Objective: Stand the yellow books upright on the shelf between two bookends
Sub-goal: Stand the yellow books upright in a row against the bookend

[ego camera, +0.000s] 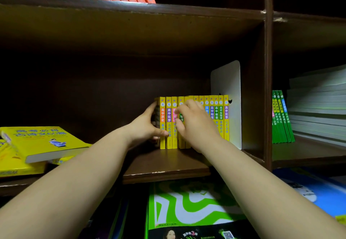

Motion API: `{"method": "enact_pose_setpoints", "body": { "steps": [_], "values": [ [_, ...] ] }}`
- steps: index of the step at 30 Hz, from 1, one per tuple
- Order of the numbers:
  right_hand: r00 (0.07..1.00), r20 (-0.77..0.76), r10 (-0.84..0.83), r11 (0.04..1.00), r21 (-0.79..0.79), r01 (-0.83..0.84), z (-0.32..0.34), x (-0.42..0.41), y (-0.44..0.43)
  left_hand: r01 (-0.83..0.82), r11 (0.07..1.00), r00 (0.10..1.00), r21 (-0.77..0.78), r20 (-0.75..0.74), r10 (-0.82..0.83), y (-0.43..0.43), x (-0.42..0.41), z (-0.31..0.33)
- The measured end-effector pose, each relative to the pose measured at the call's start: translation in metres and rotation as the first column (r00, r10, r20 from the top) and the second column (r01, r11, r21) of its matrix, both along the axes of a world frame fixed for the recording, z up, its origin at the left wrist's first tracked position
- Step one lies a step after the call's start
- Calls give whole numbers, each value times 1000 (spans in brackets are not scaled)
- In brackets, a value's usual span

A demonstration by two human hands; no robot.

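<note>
The yellow books [221, 119], slim, stiff and probably light, stand in a row from the left hand [148, 124], which clasps their end cover, past the right hand [194, 124], which pinches middle spines; they are best squeezed from both ends.

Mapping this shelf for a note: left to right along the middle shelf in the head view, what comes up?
Flat yellow books, left hand, upright yellow books, white bookend, wooden divider, green books, stacked flat books.
</note>
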State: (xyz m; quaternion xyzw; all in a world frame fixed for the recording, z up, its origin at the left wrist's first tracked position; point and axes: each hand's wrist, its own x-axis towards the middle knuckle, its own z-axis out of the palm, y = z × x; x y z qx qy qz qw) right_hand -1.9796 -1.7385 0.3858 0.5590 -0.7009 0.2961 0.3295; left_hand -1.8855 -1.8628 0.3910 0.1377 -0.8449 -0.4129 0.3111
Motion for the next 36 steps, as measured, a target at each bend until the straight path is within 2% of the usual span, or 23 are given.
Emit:
{"method": "enact_pose_setpoints", "body": {
  "steps": [3, 7, 11, 15, 19, 23, 26, 30, 36],
  "values": [
    [997, -68, 33, 996, 89, -27, -6, -2, 5, 13, 1000, 1000, 5, -19, -13, 0, -3, -1],
    [990, -136, -24, 965, 254, 58, -12, -8, 6, 13, 1000, 1000, -19, 7, -13, -1, -3, -2],
    [991, -127, -46, 936, 342, 88, -4, -13, 4, 25, 1000, 999, 10, 27, -26, 1, -1, -1],
    [989, -139, -45, 935, 342, 91, -1, -13, 5, 38, 999, 999, 36, 30, -39, 5, 3, -1],
    [977, -214, -10, 960, 273, 70, -11, -8, 14, -58, 998, 998, 8, 39, 57, 6, 5, -2],
    [950, -302, 79, 933, 358, 36, -11, 4, 14, -56, 997, 995, 45, 83, 52, 3, 13, -4],
    [941, -330, 75, 912, 405, 69, -9, 13, 8, -70, 998, 988, -1, 139, 69, 5, 22, -2],
    [964, -266, 10, 896, 430, 110, -10, 18, 5, -161, 987, 987, 10, 21, 161, 11, 38, 5],
    [952, -296, -72, 895, 403, 193, -10, 31, 3, -313, 930, 947, -193, -135, 291, 25, 85, 15]
  ]
}}
